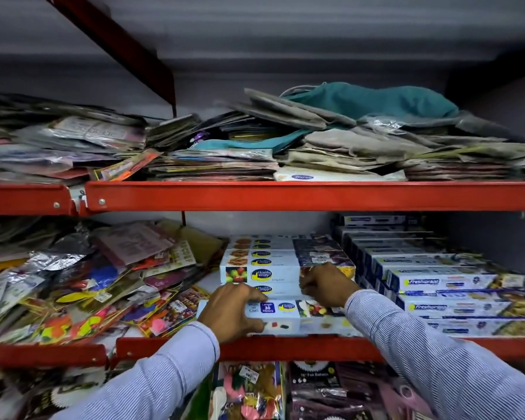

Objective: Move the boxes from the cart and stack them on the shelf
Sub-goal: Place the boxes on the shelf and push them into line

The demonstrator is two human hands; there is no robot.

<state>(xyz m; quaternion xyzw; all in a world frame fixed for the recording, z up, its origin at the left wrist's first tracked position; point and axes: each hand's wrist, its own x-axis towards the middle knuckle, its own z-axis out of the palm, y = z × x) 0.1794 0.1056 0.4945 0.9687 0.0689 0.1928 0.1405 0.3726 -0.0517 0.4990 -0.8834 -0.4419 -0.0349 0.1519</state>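
A long white wrap box (288, 313) with a blue "30 Meters" label lies at the front of the middle shelf (300, 348). My left hand (234, 313) grips its left end, fingers over the top and thumb on the front face. My right hand (325, 283) rests on the box's right part, against the stack of matching white boxes (261, 265) just behind it. That stack rises in several layers toward the back of the shelf. The cart is out of view.
Blue-and-white boxes (437, 283) are stacked stepwise on the right of the same shelf. Loose colourful packets (82, 286) pile up on the left. The upper shelf (285, 195) holds packets and folded cloths (361, 125). Packets (249, 389) hang below.
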